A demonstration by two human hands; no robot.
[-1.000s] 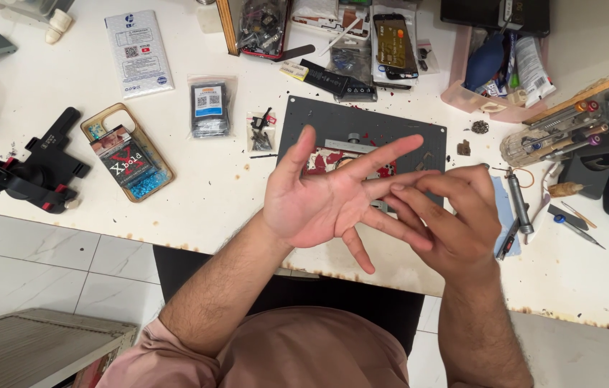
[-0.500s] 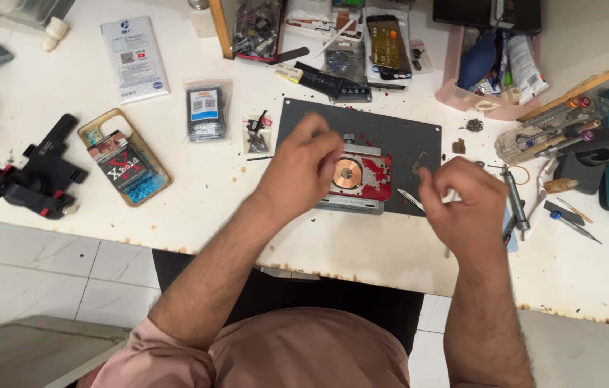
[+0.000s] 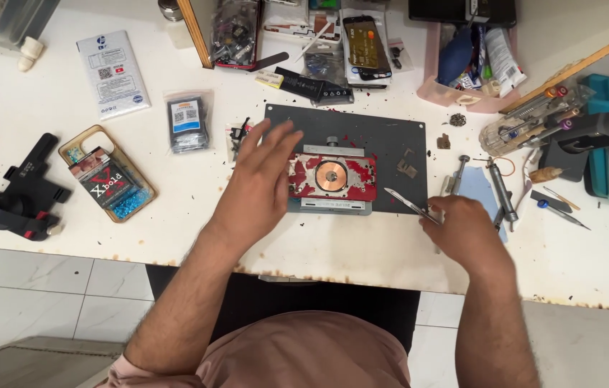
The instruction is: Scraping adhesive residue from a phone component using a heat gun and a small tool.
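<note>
I saw a white counter (image 3: pixel 46 115) with a stained, chipped front edge. A dark grey work mat (image 3: pixel 391 140) lay at its middle, carrying a red phone back in a metal clamp (image 3: pixel 332 178). To the left lay a clear phone case (image 3: pixel 107 172), a small packet (image 3: pixel 187 122), a white leaflet (image 3: pixel 113 73) and a black clamp tool (image 3: pixel 14 197). A pink tray (image 3: pixel 462 90) sat at the back right.

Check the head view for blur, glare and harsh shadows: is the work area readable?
Head view: even, soft light with only faint shadows and no strong glare on the white table. The left hand and right hand are motion-blurred, while the red phone back and the grey mat stay sharp. Slight wide-angle bending at the frame edges.
</note>
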